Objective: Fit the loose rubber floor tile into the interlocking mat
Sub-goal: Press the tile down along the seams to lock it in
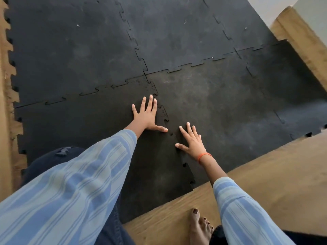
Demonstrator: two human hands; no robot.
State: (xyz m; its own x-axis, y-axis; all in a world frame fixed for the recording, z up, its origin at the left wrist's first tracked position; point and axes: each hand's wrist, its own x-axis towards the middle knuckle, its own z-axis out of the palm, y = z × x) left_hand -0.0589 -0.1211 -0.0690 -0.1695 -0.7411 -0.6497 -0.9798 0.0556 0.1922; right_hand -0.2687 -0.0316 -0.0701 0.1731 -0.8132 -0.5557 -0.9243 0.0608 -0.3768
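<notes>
A black rubber mat (pixel 88 41) of interlocking tiles covers the floor. My left hand (pixel 146 117) lies flat, fingers spread, on the near-left tile (pixel 85 128), right beside its toothed right edge. My right hand (pixel 192 142) presses flat on the neighbouring middle tile (pixel 230 106), just across that seam (pixel 166 117). Along the seam the near-left tile's teeth sit raised over the middle tile's edge rather than flush. The near-left tile's far seam looks mostly locked. Neither hand grips anything.
Bare wooden floor (pixel 265 165) borders the mat at the near right and along the left edge (pixel 5 103). A wooden skirting (pixel 300 41) runs along the far right. My bare foot (pixel 200 225) rests on the wood, and my knee (pixel 53 160) on the mat.
</notes>
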